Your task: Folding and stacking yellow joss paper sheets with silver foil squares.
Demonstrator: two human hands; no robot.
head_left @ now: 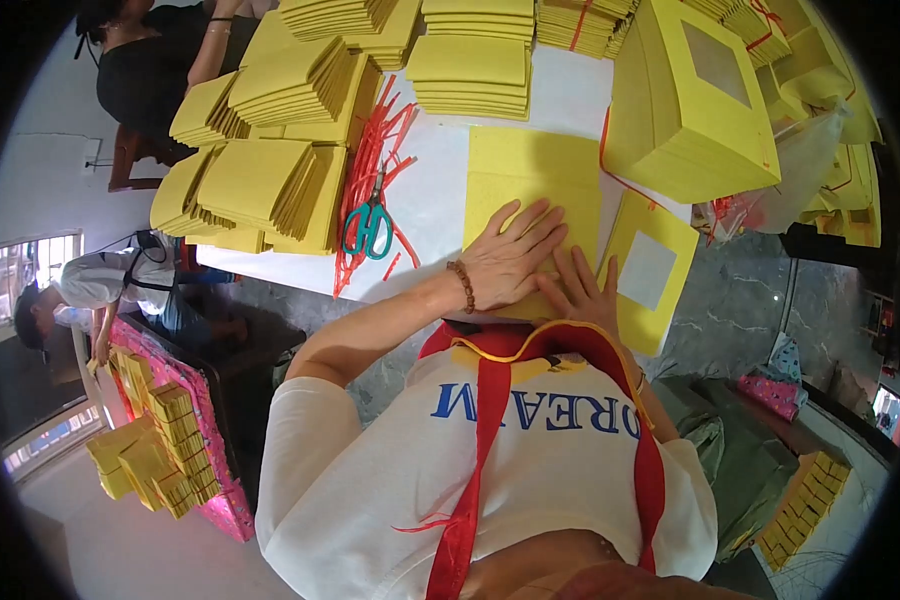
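A flat yellow paper or card piece [510, 165] lies on the white tabletop in front of me. My left hand [511, 258], a brown bead bracelet at its wrist, presses on it with straight fingers. Beside it, near the table's front edge, my right hand [582, 292] rests with its fingers spread, the thumb side close to the left hand. Neither hand grips anything. Just right of the right hand is another yellow piece with a pale rectangle [649, 268]. Behind that piece stands a tall yellow block or stack [660, 120], also with a pale rectangle.
Teal-handled scissors [368, 228] lie on red plastic strips [382, 135] to the left. Folded yellow stacks [260, 185] fill the table's left side, more [470, 75] the back. Another person [150, 70] sits far left; a second [120, 280] works at a pink-covered table [232, 500].
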